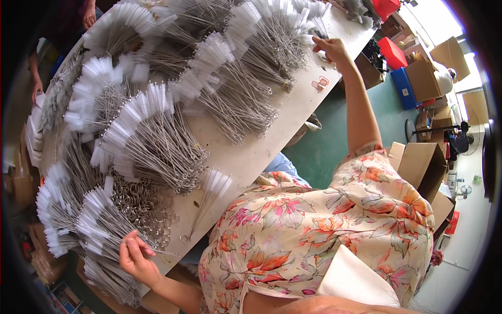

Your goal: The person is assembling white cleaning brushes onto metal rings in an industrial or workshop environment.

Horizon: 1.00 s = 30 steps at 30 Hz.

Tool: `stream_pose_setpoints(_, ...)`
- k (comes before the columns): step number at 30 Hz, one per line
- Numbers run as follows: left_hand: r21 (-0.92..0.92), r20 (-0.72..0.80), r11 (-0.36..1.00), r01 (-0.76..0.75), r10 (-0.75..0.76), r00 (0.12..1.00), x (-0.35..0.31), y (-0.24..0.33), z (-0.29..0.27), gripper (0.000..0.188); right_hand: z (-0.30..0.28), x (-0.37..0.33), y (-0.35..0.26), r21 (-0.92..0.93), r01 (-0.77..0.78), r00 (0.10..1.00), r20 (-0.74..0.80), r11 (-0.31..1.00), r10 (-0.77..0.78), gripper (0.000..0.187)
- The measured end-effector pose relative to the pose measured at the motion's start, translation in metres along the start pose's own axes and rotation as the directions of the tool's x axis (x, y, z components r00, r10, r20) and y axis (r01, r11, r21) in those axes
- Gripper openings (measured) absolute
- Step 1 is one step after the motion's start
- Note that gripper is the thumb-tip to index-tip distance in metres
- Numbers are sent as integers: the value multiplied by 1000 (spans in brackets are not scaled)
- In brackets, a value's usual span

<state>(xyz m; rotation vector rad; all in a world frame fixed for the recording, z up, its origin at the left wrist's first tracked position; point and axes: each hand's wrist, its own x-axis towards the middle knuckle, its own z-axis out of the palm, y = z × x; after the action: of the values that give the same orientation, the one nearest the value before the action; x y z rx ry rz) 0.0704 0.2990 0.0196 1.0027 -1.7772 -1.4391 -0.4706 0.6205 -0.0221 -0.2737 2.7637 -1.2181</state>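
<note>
My left hand (138,258) is at the near left edge of the table, its fingers curled together by a bundle of wire brushes (97,225). A thin wire stem runs out from its fingertips, apparently one tube brush. My right hand (334,51) is raised over the far right edge of the table, near a large heap of brushes (285,36). Its thumb and index finger are apart, with nothing visible between them. The brushes have white bristle heads and twisted metal stems ending in loops. A few loose brushes (212,191) lie in front of me, beside a pile of metal rings (144,201).
More brush bundles (157,131) cover the white table (230,157). Small red-and-white clips (320,83) lie by its right edge. Beyond are a blue crate (403,89), cardboard boxes (421,162) and a fan (460,138). Another person's hand (37,90) shows at far left.
</note>
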Motion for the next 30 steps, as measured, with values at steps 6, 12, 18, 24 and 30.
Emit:
stream_pose_setpoints(6,-17,56,1000,13,-12,998,1,-4,11,22,12,-41,7,270,-215,974,-4,938,225,39)
stream_pose_setpoints(12,-14,55,1000,14,-13,998,-2,-8,12,22,1,-24,51,66,-236,951,-191,969,245,50)
stream_pose_setpoints(18,-5,49,1000,3,-2,999,-5,-13,9,20,23,-7,25,527,-262,906,-155,809,394,28)
stream_pose_setpoints(24,-17,15,1000,-26,26,1000,-7,-18,6,20,17,55,9,643,-342,912,50,685,408,16)
stream_pose_setpoints(30,6,-9,1000,-5,5,1000,-11,-15,7,20,-7,98,-23,-285,268,550,-739,920,-389,25)
